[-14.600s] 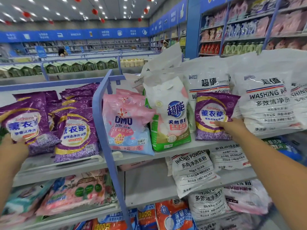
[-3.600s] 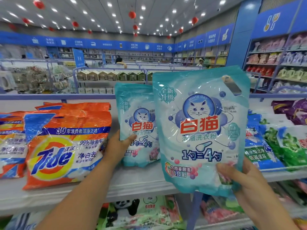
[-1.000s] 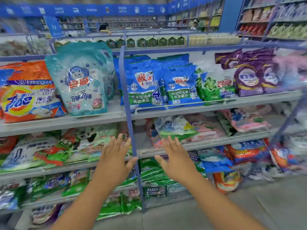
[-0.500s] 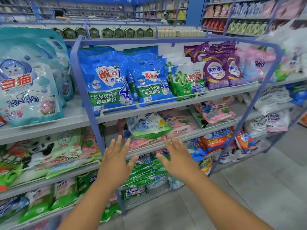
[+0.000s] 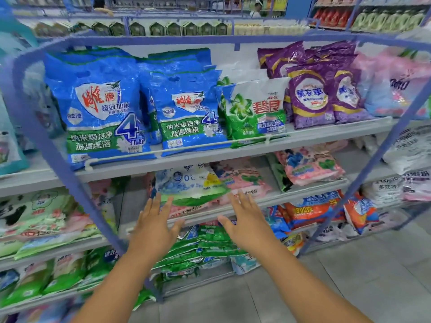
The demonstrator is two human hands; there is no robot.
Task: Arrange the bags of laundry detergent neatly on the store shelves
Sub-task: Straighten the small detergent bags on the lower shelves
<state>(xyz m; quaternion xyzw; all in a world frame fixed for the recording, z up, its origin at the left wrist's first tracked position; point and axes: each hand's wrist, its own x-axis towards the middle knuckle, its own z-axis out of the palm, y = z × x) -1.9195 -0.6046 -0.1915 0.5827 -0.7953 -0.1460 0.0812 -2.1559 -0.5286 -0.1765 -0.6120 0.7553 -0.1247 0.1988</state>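
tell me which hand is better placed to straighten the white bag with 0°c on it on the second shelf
Left, marginally. The left hand is open with its fingertips just below the 0°C bag; the right hand is open too, but sits nearer the pink bag beside it.

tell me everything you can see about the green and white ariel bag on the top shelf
The green and white glossy plastic Ariel detergent bag stands upright, leaning slightly back, on the grey top shelf behind a thin white front rail. It bears a green swirl logo, red characters and a blue label band. A blue detergent bag overlaps its left edge; a purple bag sits against its right. Neither hand touches it.
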